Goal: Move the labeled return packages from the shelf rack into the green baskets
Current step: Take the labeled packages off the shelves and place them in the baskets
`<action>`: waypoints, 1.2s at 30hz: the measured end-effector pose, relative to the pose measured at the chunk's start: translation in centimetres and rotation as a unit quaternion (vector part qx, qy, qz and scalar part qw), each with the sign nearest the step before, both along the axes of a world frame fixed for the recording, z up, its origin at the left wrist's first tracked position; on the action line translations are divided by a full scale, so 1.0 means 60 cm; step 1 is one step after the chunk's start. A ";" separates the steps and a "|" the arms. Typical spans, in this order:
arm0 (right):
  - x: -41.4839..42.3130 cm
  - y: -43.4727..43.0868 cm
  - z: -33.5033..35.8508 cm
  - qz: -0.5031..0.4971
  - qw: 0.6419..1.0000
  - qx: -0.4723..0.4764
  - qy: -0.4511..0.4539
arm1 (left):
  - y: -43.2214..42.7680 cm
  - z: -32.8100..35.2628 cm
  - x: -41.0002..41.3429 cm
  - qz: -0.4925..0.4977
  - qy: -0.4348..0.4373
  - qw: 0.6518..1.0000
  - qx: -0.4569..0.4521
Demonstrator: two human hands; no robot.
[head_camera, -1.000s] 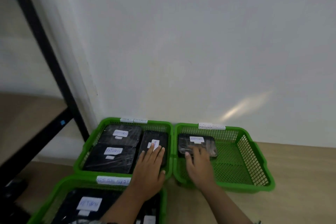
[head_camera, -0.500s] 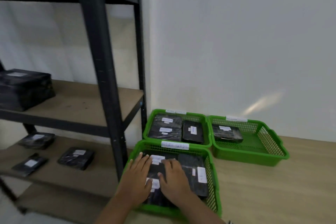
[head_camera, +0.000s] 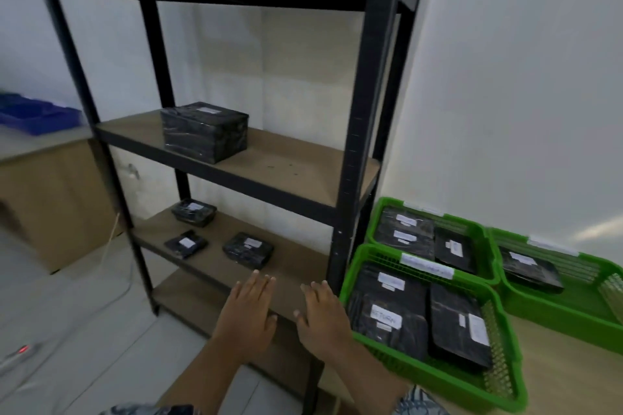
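Lifted off front basket (head_camera: 435, 379): left grip (head_camera: 247, 310), right grip (head_camera: 322, 317); flat, empty; packages (head_camera: 387, 296) inside.

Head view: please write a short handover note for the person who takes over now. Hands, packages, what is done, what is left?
Left hand and right hand: both open and empty, at the front edge of the lower shelf.
Done: several packages lie in the three green baskets.
Left: three small packages on the lower shelf, and one big box on the shelf above.
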State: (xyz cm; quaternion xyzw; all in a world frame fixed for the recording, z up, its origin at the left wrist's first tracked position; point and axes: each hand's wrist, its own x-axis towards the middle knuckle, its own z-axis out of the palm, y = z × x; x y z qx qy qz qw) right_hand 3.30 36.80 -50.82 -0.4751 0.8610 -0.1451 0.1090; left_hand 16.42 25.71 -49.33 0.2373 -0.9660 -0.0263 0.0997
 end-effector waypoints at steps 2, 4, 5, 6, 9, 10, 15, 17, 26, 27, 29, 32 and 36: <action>0.006 -0.037 -0.004 0.009 1.000 0.009 0.001 | -0.032 -0.006 0.014 0.011 -0.003 1.000 0.001; 0.008 -0.079 -0.008 0.016 1.000 0.018 -0.001 | -0.070 -0.004 0.020 0.022 -0.003 1.000 -0.018; 0.008 -0.100 -0.010 0.017 1.000 0.021 -0.003 | -0.091 -0.005 0.020 0.022 -0.018 0.999 -0.026; 0.008 -0.123 -0.012 0.016 1.000 0.020 -0.005 | -0.114 -0.009 0.017 0.016 -0.022 0.999 -0.027; 0.005 -0.194 -0.019 0.009 1.000 0.016 -0.014 | -0.183 -0.009 0.006 0.028 -0.101 0.994 0.038; 0.004 -0.216 -0.019 0.006 1.000 0.019 -0.022 | -0.208 -0.012 0.003 0.024 -0.114 0.993 0.025; -0.010 -0.321 -0.019 0.001 0.998 0.039 -0.043 | -0.320 -0.017 -0.015 0.020 -0.150 0.988 0.038; -0.016 -0.364 -0.031 -0.007 0.997 0.050 -0.049 | -0.356 -0.021 -0.017 0.023 -0.163 0.985 0.048; -0.027 -0.484 -0.081 -0.067 0.992 0.076 -0.072 | -0.500 -0.054 -0.032 -0.030 -0.207 0.976 0.056; -0.026 -0.495 -0.085 -0.080 0.991 0.078 -0.074 | -0.517 -0.057 -0.036 -0.044 -0.206 0.976 0.052; -0.023 -0.519 -0.092 -0.108 0.988 0.082 -0.076 | -0.556 -0.066 -0.044 -0.076 -0.211 0.973 0.044; -0.006 -0.554 -0.106 -0.161 0.979 0.092 -0.084 | -0.624 -0.084 -0.057 -0.129 -0.216 0.968 0.022; 0.021 -0.595 -0.129 -0.208 0.965 0.112 -0.113 | -0.704 -0.121 -0.072 -0.183 -0.215 0.959 0.016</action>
